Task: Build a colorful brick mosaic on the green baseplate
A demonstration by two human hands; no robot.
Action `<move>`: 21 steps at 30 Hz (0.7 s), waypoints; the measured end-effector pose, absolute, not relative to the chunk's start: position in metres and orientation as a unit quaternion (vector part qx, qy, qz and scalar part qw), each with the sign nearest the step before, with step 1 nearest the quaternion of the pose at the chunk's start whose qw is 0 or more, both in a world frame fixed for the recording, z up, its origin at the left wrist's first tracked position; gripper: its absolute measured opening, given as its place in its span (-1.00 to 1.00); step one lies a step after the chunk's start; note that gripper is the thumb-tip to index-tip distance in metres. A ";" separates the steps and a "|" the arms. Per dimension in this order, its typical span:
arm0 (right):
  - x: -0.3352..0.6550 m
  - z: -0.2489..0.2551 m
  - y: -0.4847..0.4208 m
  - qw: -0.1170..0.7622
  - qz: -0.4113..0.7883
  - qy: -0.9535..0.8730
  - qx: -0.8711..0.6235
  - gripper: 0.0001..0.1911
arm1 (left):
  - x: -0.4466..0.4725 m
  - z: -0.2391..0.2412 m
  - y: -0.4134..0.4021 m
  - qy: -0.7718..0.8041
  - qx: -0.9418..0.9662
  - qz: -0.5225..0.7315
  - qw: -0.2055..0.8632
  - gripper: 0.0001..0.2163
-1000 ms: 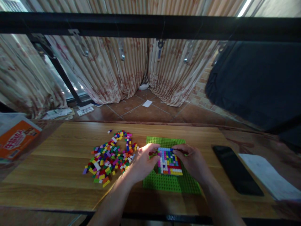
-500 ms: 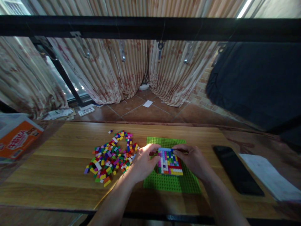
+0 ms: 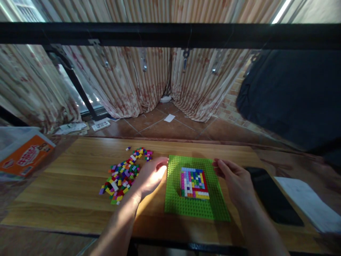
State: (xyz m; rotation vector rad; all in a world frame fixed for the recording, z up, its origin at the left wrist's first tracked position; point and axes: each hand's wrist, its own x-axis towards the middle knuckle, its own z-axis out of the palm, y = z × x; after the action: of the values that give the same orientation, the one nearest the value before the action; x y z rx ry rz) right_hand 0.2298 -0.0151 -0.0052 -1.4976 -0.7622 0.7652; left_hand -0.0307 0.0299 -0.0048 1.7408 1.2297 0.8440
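Observation:
A square block of many coloured toy bricks (image 3: 194, 183) sits on a green studded baseplate (image 3: 195, 210), its top tiled in white, red, yellow, blue and purple. Off the plate's left edge is my left hand (image 3: 151, 176), fingers curved and thumb apart, with nothing visible in it. My right hand (image 3: 236, 179) hovers by the plate's right edge with loosely bent fingers; I see no brick in it. Both hands are clear of the brick block. Loose bricks (image 3: 125, 175) lie in a heap left of the plate, partly hidden behind my left hand and forearm.
The wooden table (image 3: 66, 192) holds a dark phone-like slab (image 3: 275, 197) on the right, with white paper (image 3: 306, 199) beyond it. A clear box with an orange label (image 3: 28, 154) stands at far left. A black bar (image 3: 160, 35) crosses above the far side.
Both hands have let go of the brick block's far edge and spread apart, left hand leftward, right hand rightward. The whole block now shows. The view has shifted slightly.

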 end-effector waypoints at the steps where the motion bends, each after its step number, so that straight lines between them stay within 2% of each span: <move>1: 0.229 -0.005 -0.014 0.611 0.314 -0.329 -0.648 -0.61 | -0.038 -0.004 0.033 0.497 0.697 0.331 0.397 -0.77; 4: 0.225 -0.005 -0.013 0.620 0.271 -0.336 -0.655 -0.63 | -0.061 -0.003 0.040 0.527 0.708 0.323 0.343 -0.82; 8: 0.208 -0.002 -0.018 0.606 0.182 -0.403 -0.661 -0.69 | -0.083 -0.003 0.044 0.546 0.706 0.316 0.323 -0.82; 11: 0.182 0.004 -0.029 0.546 0.119 -0.538 -0.631 -0.79 | -0.084 0.001 0.040 0.558 0.715 0.291 0.305 -0.81; 13: 0.158 0.008 -0.036 0.502 0.134 -0.627 -0.580 -0.83 | -0.080 0.004 0.038 0.566 0.722 0.275 0.288 -0.81; 16: 0.122 0.007 -0.042 0.436 0.153 -0.729 -0.506 -0.79 | -0.077 0.007 0.036 0.565 0.728 0.273 0.276 -0.80; 21: 0.086 -0.009 -0.038 0.337 0.143 -0.770 -0.522 -0.73 | -0.082 0.005 0.036 0.580 0.730 0.258 0.255 -0.79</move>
State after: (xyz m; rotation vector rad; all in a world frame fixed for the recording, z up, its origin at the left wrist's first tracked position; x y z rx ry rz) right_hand 0.0859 -0.0377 -0.0091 -1.3602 -2.0077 0.3727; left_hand -0.0822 0.0358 0.0048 1.9823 1.5738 0.6998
